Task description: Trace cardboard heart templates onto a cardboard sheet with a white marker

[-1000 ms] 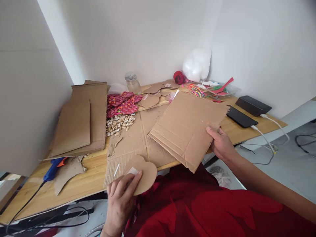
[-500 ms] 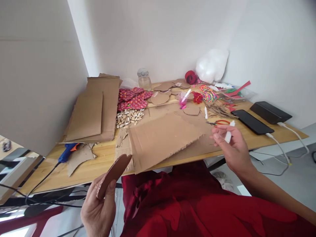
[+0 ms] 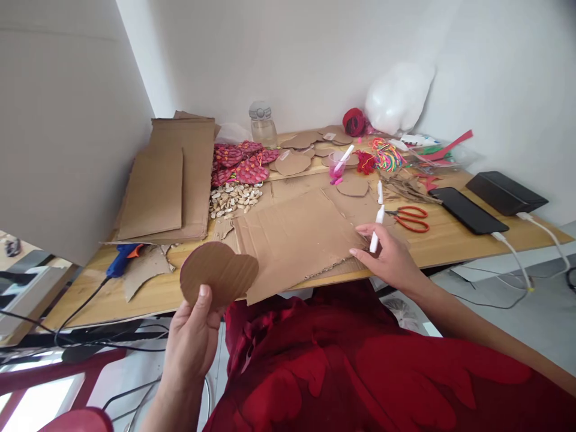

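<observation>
My left hand (image 3: 195, 336) grips a heart-shaped cardboard cutout (image 3: 218, 273) by its lower edge, thumb on the near face. The cutout is raised in front of the table edge, its broad face turned toward me. On the right, my right hand (image 3: 384, 255) has a white marker (image 3: 377, 229) tucked between its fingers. Its thumb and forefinger are at the right edge of a large cardboard sheet (image 3: 297, 240); whether they touch it I cannot tell. Orange-handled scissors (image 3: 411, 219) lie just beyond that hand.
Cardboard sheets (image 3: 155, 198) are stacked at left, near a blue glue gun (image 3: 120, 261) with a cord. Pistachio-like shells (image 3: 236, 199), cardboard cutouts (image 3: 292, 162), a pink cup (image 3: 338, 165) and coloured threads (image 3: 387, 155) lie behind. A phone (image 3: 468, 210) and black box (image 3: 506, 193) are at right.
My left hand has turned the cutout from nearly edge-on to face-on and raised it slightly. My right hand has moved left to the cardboard sheet's edge, uncovering the scissors, still holding the marker.
</observation>
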The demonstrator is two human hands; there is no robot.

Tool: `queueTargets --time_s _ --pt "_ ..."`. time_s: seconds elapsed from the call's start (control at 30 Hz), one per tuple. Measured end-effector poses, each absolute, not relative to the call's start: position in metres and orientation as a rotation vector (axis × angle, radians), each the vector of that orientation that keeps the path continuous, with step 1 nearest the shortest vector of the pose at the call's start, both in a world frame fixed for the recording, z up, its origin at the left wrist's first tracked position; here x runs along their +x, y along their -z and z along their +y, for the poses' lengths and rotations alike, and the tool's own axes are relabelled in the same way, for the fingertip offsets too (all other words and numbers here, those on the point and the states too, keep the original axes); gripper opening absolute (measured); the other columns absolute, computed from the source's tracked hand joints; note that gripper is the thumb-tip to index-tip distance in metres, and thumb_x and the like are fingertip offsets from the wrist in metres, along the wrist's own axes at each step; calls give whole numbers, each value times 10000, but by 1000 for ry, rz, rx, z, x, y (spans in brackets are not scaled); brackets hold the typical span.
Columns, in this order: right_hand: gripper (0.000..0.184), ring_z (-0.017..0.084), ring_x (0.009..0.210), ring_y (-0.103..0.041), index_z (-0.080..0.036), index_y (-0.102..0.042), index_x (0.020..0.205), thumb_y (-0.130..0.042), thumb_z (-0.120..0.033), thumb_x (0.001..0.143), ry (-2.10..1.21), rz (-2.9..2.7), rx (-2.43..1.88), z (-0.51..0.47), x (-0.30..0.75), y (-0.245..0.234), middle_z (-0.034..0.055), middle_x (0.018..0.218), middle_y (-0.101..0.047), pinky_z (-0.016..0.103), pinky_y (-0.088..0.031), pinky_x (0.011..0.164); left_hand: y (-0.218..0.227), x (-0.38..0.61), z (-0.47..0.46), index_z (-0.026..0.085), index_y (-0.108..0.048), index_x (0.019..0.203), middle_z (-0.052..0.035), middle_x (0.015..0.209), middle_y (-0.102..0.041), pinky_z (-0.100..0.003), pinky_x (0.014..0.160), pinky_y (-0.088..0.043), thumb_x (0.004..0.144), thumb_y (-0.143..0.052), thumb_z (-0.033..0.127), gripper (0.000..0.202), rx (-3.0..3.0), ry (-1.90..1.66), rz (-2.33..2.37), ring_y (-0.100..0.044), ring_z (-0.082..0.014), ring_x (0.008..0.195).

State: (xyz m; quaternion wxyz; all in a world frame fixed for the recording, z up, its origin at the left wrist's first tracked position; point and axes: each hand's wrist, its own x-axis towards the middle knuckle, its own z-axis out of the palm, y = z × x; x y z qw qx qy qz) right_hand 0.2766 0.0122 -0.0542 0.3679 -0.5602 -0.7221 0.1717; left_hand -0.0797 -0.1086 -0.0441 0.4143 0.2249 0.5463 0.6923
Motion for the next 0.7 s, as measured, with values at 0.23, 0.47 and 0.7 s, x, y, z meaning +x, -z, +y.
queueTargets --time_s 0.23,0.47,0.7 --pt "347 303 992 -709 -270 -649 1129 -728 -404 819 -304 -1958 -1427 2 295 53 79 1065 -735 458 -547 871 41 -54 -84 201 -719 1238 -108 1195 -762 -503 1097 -532 767 -842 512 578 592 -1550 1278 -670 -313 1230" --pt "322 296 946 -718 -271 -677 1090 -716 -434 815 -299 -1987 -1484 6 326 46 68 1028 -755 441 -546 841 50 -53 -83 201 -748 1190 -97 1156 -775 -473 1116 -525 775 -823 541 541 701 -1442 1358 -640 -334 1277" --pt "210 221 826 -694 -310 -716 1059 -659 -434 899 -731 -2133 -1257 -23 304 -32 40 970 -745 352 -560 742 20 -71 -99 251 -759 1119 -24 1192 -763 -503 1216 -429 790 -833 469 401 699 -1859 1563 -656 -276 1238"
